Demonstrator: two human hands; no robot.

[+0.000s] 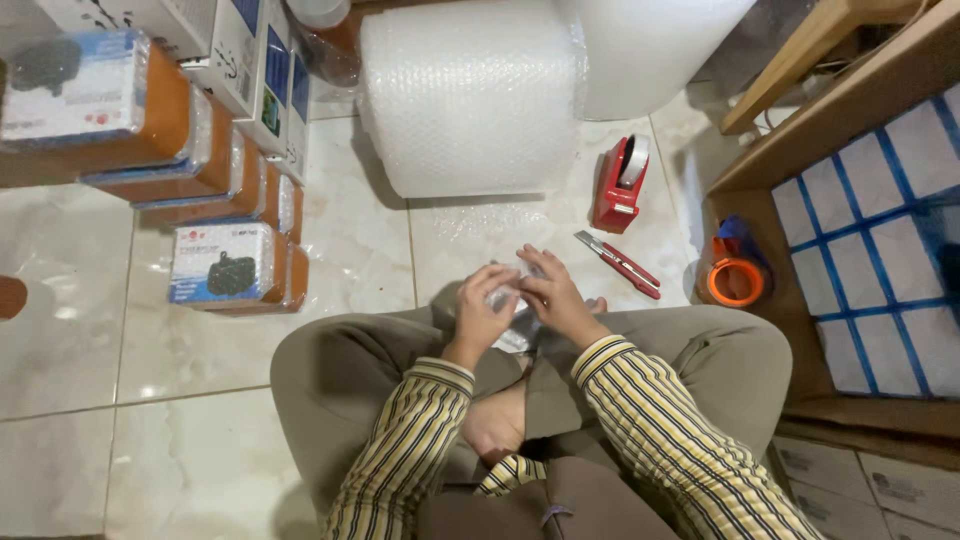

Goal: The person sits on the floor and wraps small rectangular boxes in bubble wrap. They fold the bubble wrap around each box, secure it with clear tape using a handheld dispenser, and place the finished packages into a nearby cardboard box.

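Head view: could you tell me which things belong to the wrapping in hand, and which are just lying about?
In hand:
left hand
right hand
bubble-wrapped item, held between both

Lying about:
bubble wrap roll
red tape dispenser
red utility knife
orange tape roll
stacked orange boxes

Small item wrapped in clear bubble wrap [508, 295]: translucent, crinkled, contents not discernible. Held above crossed legs, just over tiled floor. Pinched between both hands, left hand [482, 312] on its left side, right hand [555, 298] on its right, fingers curled over top. Loose end of wrap hangs below hands toward lap. Mostly hidden by fingers; exact shape cannot be told.
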